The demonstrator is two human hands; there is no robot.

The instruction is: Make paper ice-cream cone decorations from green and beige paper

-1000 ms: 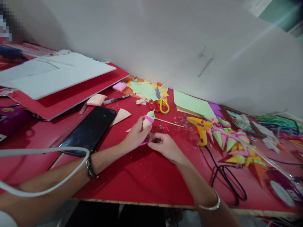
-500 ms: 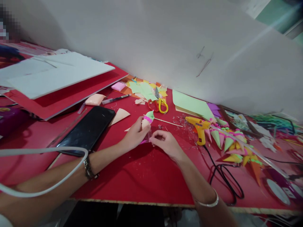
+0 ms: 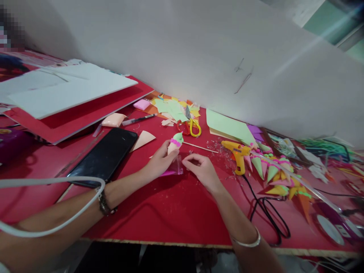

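My left hand [image 3: 159,160] is closed around a small craft ice-cream cone [image 3: 175,144]. The cone has a pale peach body, a bumpy pink band and a light green swirl on top, and it leans to the right. Under that hand lies a clear packet with something pink inside [image 3: 176,167]. Just right of the packet, my right hand [image 3: 201,170] has thumb and fingertips pinched together; whatever they may hold is too small to make out. A thin wooden stick [image 3: 200,147] lies beyond both hands.
Right of my hands sit a yellow glue gun [image 3: 236,153] with a black cord and a pile of finished cones [image 3: 271,167]. Scissors [image 3: 189,127] and paper scraps [image 3: 173,108] lie behind. A phone [image 3: 106,155] and cut paper piece [image 3: 144,139] are left. A white cable loop crosses my left forearm.
My right hand has drawn slightly right, away from the clear packet, which now shows more. The cone in my left hand has shifted slightly left.
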